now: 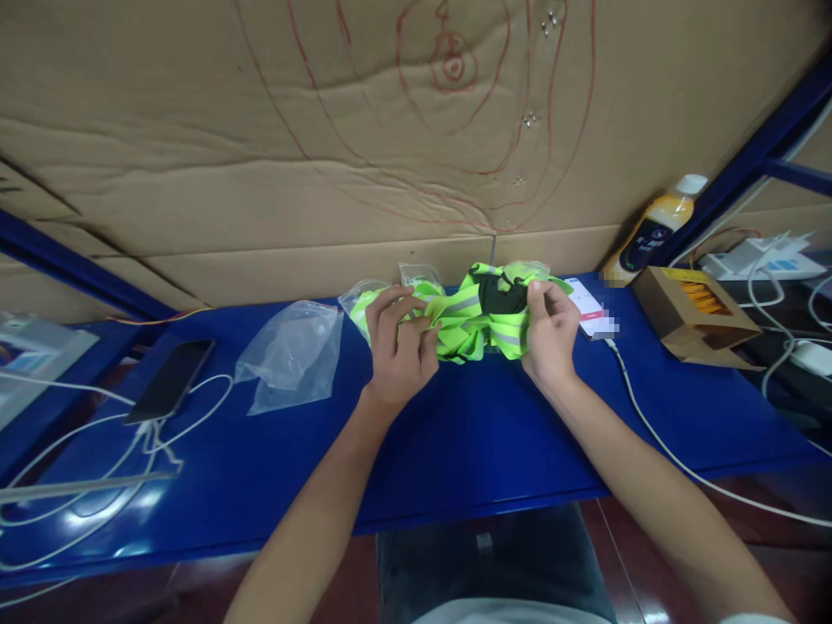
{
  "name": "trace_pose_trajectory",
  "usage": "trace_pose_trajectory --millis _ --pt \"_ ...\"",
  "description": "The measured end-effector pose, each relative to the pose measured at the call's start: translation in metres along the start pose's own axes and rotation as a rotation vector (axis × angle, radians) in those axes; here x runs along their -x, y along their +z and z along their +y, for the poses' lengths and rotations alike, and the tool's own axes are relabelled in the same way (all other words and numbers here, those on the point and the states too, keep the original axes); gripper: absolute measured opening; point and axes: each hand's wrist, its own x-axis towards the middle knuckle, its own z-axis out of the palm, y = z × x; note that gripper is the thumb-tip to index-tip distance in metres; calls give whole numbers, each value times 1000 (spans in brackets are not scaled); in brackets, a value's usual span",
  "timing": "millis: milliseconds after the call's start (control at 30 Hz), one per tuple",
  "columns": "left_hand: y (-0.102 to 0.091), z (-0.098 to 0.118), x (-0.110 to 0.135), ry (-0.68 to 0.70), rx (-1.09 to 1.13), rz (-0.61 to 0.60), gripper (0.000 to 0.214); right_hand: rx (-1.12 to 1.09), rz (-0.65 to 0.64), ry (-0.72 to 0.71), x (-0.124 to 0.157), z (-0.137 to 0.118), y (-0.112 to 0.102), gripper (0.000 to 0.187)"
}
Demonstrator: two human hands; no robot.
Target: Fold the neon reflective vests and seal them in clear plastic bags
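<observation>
A neon yellow-green reflective vest (455,305) with silver bands and a black patch lies bunched at the back of the blue table. My left hand (401,347) has its curled fingers closed on the vest's left side. On the other side, my right hand (551,334) pinches the fabric beside the black patch between thumb and fingers. Clear plastic bags (416,272) with similar green fabric in them lie partly hidden behind the vest and my left hand. A crumpled clear plastic bag (292,351) rests to the left of my left hand.
A dark phone (170,381) with white cables lies at left. Right of the vest are a lit phone (588,305) on a white cable, a juice bottle (656,227) and an open cardboard box (689,322). Cardboard (195,173) with red drawn rings stands behind the blue table (481,451).
</observation>
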Motion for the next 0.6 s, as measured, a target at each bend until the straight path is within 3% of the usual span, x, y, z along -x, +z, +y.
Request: trace_pose_trajectory --millis 100,233,300,367,467,600 --pt "-2 -1 -2 -45 -43 58 9 70 -13 -67 -6 -7 2 36" --pt "-4 -16 -2 -428 -4 147 13 302 -107 -448 -9 -30 4 23" --pt "-3 -22 -2 -568 49 185 23 352 -151 -538 -10 -38 5 20" --pt "-1 -23 0 -670 169 185 28 357 -194 -517 -12 -41 8 20" --pt "6 -13 3 -747 427 87 30 363 -266 -447 -15 -41 13 24" --pt "16 -2 9 -792 524 -136 82 261 -204 -310 -18 -41 22 31"
